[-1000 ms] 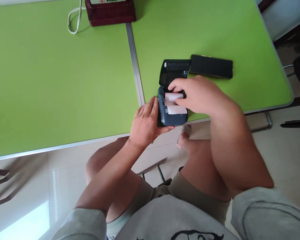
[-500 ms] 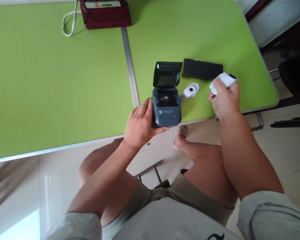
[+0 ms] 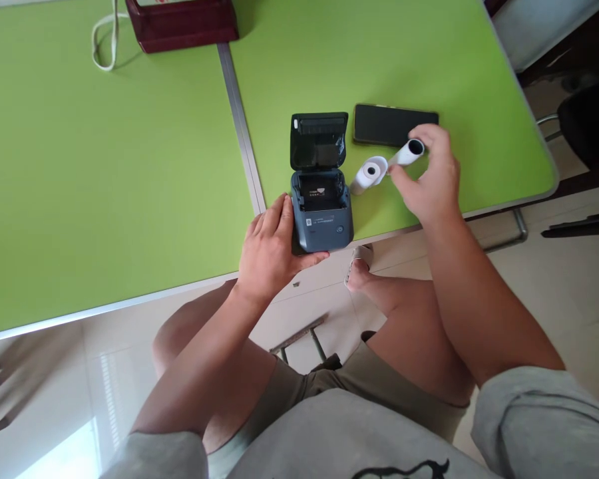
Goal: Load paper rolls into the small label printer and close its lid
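My left hand [image 3: 269,246] grips a dark blue-grey label printer [image 3: 324,229] near the table's front edge, fingers along its left side and thumb across its lower front. The printer's black lid [image 3: 319,141] is raised, and no roll shows in its compartment. To the right, my right hand [image 3: 432,176] is spread around a white roll with a wide dark hollow core [image 3: 405,156]. Its thumb and forefinger are apart, close to the roll; light contact cannot be ruled out. Between that roll and the printer stands a white paper roll with a small core [image 3: 367,178], its outer layer loose.
A black phone [image 3: 382,125] lies behind the rolls on the green table [image 3: 130,166]. A metal seam [image 3: 239,120] crosses the tabletop. At the back left are a dark red box-shaped object [image 3: 184,30] and a white cord [image 3: 97,50]. A dark chair [image 3: 589,143] stands at right.
My right hand has brought the wide-core roll left and down beside the other roll, and its fingers have loosened. My left hand stays on the printer. The view has shifted slightly.
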Demonstrator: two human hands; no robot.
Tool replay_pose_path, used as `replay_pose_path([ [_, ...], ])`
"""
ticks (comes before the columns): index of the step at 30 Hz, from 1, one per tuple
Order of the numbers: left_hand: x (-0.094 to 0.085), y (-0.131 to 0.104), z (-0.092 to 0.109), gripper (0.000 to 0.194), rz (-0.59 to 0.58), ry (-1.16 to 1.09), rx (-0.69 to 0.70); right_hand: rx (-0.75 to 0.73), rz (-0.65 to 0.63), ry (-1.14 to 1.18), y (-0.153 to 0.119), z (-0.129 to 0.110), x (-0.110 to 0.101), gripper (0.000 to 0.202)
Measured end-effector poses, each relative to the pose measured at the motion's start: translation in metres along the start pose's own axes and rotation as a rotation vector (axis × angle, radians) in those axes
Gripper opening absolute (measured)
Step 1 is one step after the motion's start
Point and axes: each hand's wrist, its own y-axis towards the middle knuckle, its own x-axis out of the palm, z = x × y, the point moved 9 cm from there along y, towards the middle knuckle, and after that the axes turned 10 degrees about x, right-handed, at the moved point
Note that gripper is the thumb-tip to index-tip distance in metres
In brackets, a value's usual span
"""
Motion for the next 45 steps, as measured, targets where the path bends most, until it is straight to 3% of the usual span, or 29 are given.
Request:
replay_pose_path([
  [3,0.0,0.0,0.001,0.119,-0.009,0.002,0.005,-0.188,0.057,0.006,-0.013,-0.039,-0.012,0.056],
  [5,0.0,0.001,0.002,0.116,-0.019,0.003,0.005,-0.284,-0.028,-0.016,-0.022,-0.062,-0.003,0.061],
  [7,0.0,0.001,0.002,0.115,-0.021,0.004,0.002,-0.276,-0.151,-0.073,-0.025,-0.071,0.015,0.063],
  [11,0.0,0.001,0.002,0.111,-0.022,0.004,-0.003,-0.171,-0.271,-0.102,-0.022,-0.064,0.038,0.064],
  [20,-0.001,0.001,0.003,0.11,-0.024,-0.004,0.0,-0.063,-0.237,-0.063,-0.022,-0.038,0.04,0.066],
  [27,0.0,0.001,0.001,0.113,-0.021,0.005,-0.002,0.018,-0.256,-0.025,-0.021,-0.028,0.047,0.063],
  [30,-0.001,0.001,0.001,0.113,-0.012,0.009,-0.001,0.029,-0.219,0.031,-0.02,-0.031,0.04,0.06],
  [36,0.0,0.0,0.003,0.114,-0.007,0.024,0.012,-0.134,-0.157,0.068,-0.032,-0.082,0.02,0.037],
  [39,-0.001,-0.001,0.005,0.111,0.003,0.044,0.036,-0.325,-0.189,0.057,-0.043,-0.116,0.029,0.023],
  [41,-0.002,-0.001,0.007,0.109,0.015,0.059,0.059,-0.422,-0.188,0.06,-0.045,-0.129,0.037,0.025],
  [45,-0.004,-0.003,0.01,0.105,0.044,0.083,0.103,-0.422,-0.189,0.037,-0.035,-0.13,0.049,0.029],
])
